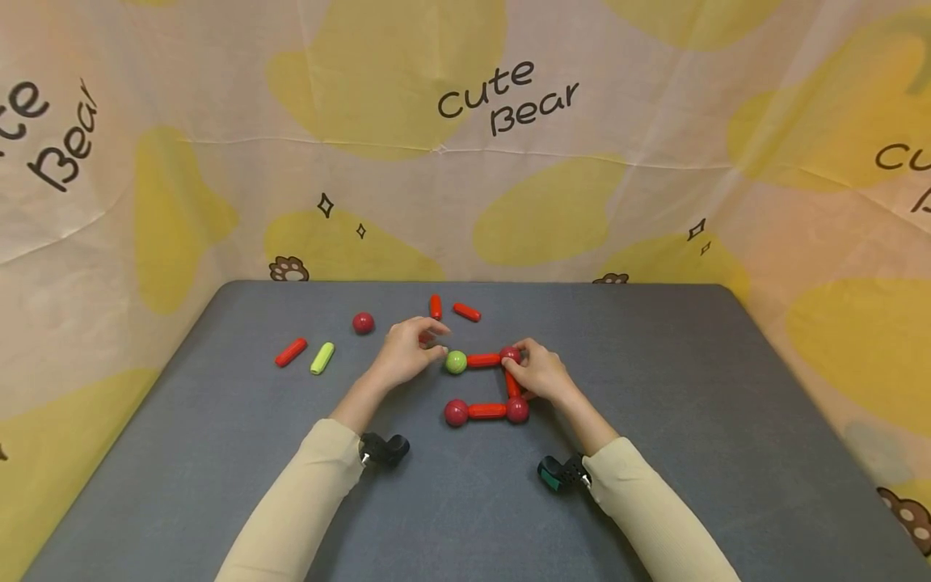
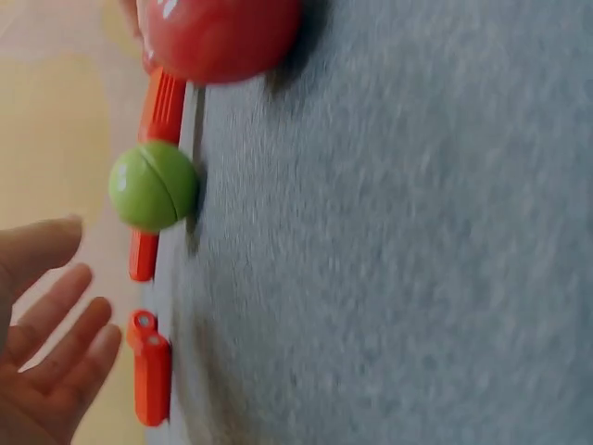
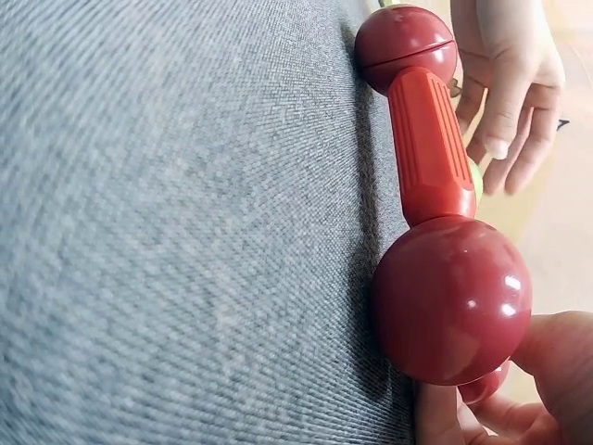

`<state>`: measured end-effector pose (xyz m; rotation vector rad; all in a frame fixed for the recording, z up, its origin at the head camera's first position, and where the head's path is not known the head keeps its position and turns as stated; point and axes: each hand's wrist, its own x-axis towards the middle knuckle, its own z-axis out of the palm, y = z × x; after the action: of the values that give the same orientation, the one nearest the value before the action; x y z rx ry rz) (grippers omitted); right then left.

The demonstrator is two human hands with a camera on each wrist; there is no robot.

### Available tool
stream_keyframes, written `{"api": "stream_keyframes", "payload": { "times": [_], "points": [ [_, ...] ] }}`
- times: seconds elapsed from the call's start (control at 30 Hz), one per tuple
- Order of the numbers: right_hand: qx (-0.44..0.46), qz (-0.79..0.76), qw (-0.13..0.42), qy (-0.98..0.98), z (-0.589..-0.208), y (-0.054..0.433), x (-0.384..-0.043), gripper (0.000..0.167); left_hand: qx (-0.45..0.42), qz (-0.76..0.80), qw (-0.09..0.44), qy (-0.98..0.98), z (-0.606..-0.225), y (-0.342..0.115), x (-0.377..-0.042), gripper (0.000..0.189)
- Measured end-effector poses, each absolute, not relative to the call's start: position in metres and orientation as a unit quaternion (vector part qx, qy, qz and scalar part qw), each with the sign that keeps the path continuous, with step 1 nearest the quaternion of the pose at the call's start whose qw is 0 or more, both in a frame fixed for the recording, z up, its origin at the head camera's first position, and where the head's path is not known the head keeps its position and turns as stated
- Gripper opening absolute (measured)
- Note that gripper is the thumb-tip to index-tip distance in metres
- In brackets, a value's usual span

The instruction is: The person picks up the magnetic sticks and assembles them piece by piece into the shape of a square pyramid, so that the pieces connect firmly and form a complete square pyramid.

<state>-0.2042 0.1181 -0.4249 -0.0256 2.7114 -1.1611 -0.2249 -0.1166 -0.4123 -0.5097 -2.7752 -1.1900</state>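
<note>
A three-sided, open frame of red rods (image 1: 486,411) and balls lies on the table. Its far-left end is a green ball (image 1: 456,362); the near-left end (image 1: 457,413) and both right corners are dark red balls. My right hand (image 1: 541,373) pinches the far-right red ball (image 1: 510,354), its fingers partly hiding the side rod (image 1: 512,383). Just left of the green ball, my left hand (image 1: 407,354) hovers with fingers spread and nothing held. In the left wrist view, a gap separates that hand (image 2: 56,348) from the green ball (image 2: 154,186).
Beyond my left hand lie two loose red rods (image 1: 436,306) and a loose red ball (image 1: 363,323). Further left are another red rod (image 1: 291,352) and a light green rod (image 1: 322,358). A patterned cloth (image 1: 407,186) hangs behind the grey table (image 1: 655,380).
</note>
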Motion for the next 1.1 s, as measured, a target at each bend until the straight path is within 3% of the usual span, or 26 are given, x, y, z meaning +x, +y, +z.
{"api": "stream_keyframes", "payload": {
  "times": [0.27, 0.67, 1.1],
  "points": [
    [-0.011, -0.375, 0.087, 0.923, -0.425, 0.117, -0.205, 0.040, -0.125, -0.390, 0.082, -0.909, -0.416, -0.130, -0.237, 0.030],
    [-0.006, -0.377, 0.090, 0.922, -0.425, 0.117, -0.205, 0.040, -0.112, -0.358, 0.030, -0.926, -0.423, -0.142, -0.244, 0.045],
    [-0.003, -0.383, 0.091, 0.919, -0.426, 0.118, -0.204, 0.040, -0.106, -0.306, 0.021, -0.946, -0.423, -0.142, -0.243, 0.026]
  ]
}}
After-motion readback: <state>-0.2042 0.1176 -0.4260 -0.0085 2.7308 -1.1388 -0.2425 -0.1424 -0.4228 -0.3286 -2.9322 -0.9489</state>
